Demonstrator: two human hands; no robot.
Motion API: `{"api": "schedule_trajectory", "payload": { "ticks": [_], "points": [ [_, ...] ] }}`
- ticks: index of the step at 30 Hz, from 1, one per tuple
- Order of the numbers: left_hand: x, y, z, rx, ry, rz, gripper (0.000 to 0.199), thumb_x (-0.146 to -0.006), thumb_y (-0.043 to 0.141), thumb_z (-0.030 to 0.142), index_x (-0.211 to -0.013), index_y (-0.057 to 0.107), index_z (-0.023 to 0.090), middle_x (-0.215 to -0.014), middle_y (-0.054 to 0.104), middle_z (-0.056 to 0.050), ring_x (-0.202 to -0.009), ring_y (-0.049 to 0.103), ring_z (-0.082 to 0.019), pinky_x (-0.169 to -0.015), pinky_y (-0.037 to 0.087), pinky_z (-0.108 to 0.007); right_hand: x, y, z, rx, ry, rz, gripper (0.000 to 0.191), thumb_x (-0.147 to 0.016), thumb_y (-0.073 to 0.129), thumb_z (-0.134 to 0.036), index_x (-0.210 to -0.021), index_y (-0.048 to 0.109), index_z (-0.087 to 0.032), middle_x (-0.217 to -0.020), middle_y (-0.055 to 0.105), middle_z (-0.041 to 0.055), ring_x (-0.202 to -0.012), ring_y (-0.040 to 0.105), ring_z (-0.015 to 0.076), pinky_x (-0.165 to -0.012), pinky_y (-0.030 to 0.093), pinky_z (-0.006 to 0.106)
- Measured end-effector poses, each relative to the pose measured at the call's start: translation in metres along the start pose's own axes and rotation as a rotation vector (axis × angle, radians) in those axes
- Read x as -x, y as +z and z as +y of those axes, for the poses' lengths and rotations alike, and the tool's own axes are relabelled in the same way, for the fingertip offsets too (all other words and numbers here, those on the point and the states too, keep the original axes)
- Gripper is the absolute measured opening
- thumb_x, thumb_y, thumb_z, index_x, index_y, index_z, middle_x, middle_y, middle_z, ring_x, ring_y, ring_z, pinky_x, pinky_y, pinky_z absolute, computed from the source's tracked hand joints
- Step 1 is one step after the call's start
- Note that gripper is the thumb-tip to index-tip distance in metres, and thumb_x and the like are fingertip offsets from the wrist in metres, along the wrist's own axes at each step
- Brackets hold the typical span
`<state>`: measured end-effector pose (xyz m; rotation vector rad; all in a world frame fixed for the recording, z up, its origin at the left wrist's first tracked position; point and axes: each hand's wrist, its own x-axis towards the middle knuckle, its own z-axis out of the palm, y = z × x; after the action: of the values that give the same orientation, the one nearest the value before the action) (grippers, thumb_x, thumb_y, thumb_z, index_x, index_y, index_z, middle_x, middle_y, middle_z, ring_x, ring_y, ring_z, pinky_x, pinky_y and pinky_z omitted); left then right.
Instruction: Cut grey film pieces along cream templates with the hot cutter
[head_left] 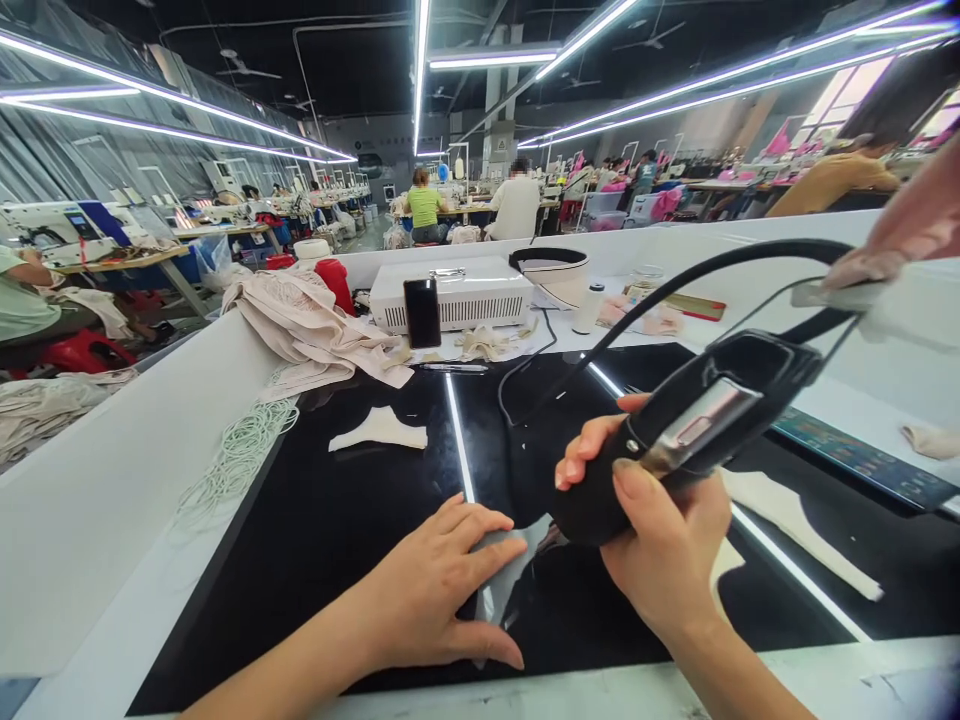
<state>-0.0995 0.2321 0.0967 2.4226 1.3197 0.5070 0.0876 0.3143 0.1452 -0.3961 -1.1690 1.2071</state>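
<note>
My right hand (664, 540) is wrapped round a black handheld tool (675, 430) with a metal plate on its side and a thick black cable. The tool is tilted, its rounded lower end low over the black tabletop (300, 580). My left hand (442, 590) lies with fingers spread on a thin, shiny, see-through piece (506, 580) just left of the tool. A cream fabric piece (380, 428) rests beyond my left hand. Another cream piece (802, 530) lies right of my right hand, and one more (726, 570) is partly hidden behind it.
A white vented box (487, 298) and a phone (422, 312) stand at the back. Beige fabric (307, 325) and pale cord (240, 450) are at the left. A blurred hand (915, 225) shows at upper right, near the tool's cable. People sit at machines beyond.
</note>
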Motion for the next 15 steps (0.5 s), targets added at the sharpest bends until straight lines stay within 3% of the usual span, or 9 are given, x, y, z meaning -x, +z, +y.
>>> {"api": "schedule_trajectory", "payload": {
  "ticks": [15],
  "points": [
    [0.0001, -0.0033, 0.0039, -0.090, -0.051, -0.103, 0.080, -0.090, 0.065, 0.068, -0.153, 0.046, 0.021, -0.151, 0.049, -0.015, -0.141, 0.046, -0.033, -0.124, 0.024, -0.062, 0.0039, -0.0035, 0.0093, 0.042, -0.010, -0.048, 0.032, -0.092, 0.073, -0.027, -0.120, 0.059, -0.029, -0.089, 0.067, -0.0020, -0.066, 0.064, 0.0138, -0.059, 0.055, 0.028]
  ]
}}
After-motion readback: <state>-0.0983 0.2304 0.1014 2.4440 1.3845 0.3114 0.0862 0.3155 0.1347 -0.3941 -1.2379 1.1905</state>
